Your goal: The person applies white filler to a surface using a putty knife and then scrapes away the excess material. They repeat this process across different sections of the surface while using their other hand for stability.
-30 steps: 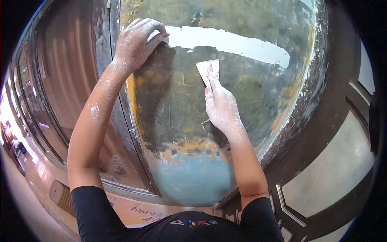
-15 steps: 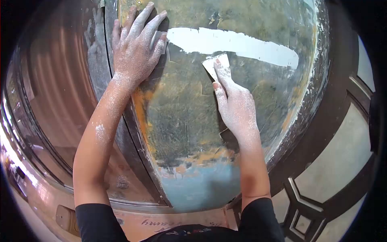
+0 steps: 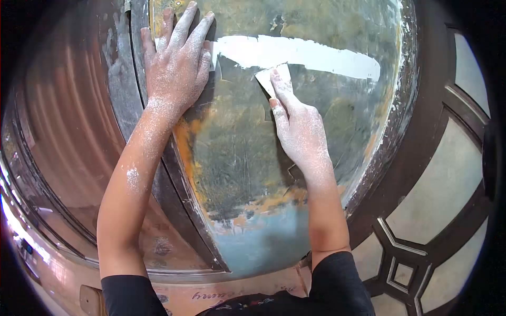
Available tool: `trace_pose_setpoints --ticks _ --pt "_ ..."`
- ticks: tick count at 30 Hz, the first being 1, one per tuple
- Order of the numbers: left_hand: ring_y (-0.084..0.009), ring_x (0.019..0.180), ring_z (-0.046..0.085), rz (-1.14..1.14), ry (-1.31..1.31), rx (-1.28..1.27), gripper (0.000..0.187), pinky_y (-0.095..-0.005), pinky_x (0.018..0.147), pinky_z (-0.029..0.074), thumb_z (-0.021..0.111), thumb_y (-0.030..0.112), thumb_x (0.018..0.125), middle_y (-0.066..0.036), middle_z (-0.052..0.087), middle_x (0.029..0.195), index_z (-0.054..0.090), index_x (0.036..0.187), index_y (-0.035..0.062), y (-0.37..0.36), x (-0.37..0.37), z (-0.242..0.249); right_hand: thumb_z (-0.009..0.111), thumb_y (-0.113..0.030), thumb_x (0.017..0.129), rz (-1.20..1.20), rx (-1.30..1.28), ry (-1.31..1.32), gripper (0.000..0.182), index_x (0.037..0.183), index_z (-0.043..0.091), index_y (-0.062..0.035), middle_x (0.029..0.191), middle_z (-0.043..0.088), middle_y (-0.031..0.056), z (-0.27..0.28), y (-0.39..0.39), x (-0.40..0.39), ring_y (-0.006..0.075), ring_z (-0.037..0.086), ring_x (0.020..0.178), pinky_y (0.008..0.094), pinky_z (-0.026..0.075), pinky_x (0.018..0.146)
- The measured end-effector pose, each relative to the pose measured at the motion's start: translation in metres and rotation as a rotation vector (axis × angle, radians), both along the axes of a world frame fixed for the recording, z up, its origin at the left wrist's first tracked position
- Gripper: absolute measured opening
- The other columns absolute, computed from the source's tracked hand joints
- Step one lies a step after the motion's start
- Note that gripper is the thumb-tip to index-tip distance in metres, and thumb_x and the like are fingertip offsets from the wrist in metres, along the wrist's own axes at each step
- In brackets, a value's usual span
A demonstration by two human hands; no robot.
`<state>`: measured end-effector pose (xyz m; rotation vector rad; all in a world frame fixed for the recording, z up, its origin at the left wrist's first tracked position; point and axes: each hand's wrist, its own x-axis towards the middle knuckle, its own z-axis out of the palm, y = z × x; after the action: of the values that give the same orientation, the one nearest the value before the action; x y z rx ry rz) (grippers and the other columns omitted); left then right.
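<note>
A long white band (image 3: 300, 52) runs across the upper part of a mottled green-grey panel (image 3: 237, 142). My right hand (image 3: 298, 118), dusted white, pinches a small flat white scraper (image 3: 268, 80) whose far edge lies at or close to the lower border of the band. My left hand (image 3: 176, 68), also powdery, rests with spread fingers over the panel's upper left. Beside its thumb a pale flat piece (image 3: 213, 55) shows at the band's left end, partly hidden by the hand.
Dark frame strips (image 3: 124, 79) border the panel on the left, next to a brown glossy surface (image 3: 68, 105). A dark lattice with pale insets (image 3: 432, 184) stands on the right. Pinkish sheeting with lettering (image 3: 221, 292) lies below the panel.
The panel and lattice have shifted slightly in view. My right hand appears a little further left and higher with the scraper; my left hand stays spread near the same place on the panel.
</note>
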<state>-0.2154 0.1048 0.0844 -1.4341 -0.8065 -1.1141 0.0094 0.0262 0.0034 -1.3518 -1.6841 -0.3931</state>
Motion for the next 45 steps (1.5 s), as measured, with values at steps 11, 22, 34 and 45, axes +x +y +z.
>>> trace_pose_setpoints --ticks 11,22,34,45 --pt "-0.0311 0.153 0.025 0.035 -0.008 0.017 0.056 -0.0624 0.123 0.014 0.052 0.026 0.100 -0.001 0.032 0.164 0.039 0.155 0.0310 0.001 0.001 0.000 0.048 -0.026 0.105 0.070 -0.061 0.136 0.058 0.159 0.031 -0.0168 0.086 0.070 0.0265 -0.006 -0.003 -0.019 0.0438 0.069 0.083 0.0527 0.055 0.079" --pt "-0.0314 0.153 0.024 0.019 -0.009 -0.029 0.059 -0.0607 0.123 0.016 0.054 0.028 0.098 -0.003 0.032 0.164 0.039 0.155 0.0293 -0.004 0.000 -0.002 0.051 -0.020 0.101 0.204 0.011 0.272 0.060 0.158 0.033 -0.0122 0.074 0.063 0.0289 -0.010 -0.007 -0.036 0.0474 0.065 0.077 0.0484 0.050 0.074" --pt "-0.0306 0.153 0.024 0.001 -0.009 0.017 0.056 -0.0594 0.123 0.016 0.051 0.029 0.100 -0.003 0.033 0.164 0.040 0.155 0.0308 -0.002 0.001 -0.002 0.049 -0.020 0.102 0.249 0.078 0.179 0.055 0.155 0.038 -0.0134 0.083 0.067 0.0303 -0.005 0.002 -0.032 0.0481 0.066 0.080 0.0541 0.051 0.077" --pt "-0.0296 0.154 0.023 0.013 -0.015 -0.001 0.058 -0.0585 0.124 0.015 0.054 0.030 0.099 -0.002 0.032 0.165 0.039 0.155 0.0299 -0.003 0.002 -0.002 0.056 -0.017 0.103 0.354 0.048 0.391 0.052 0.153 0.044 -0.0150 0.078 0.062 0.0062 -0.010 0.015 -0.034 0.0085 0.055 0.060 0.0295 0.052 0.060"
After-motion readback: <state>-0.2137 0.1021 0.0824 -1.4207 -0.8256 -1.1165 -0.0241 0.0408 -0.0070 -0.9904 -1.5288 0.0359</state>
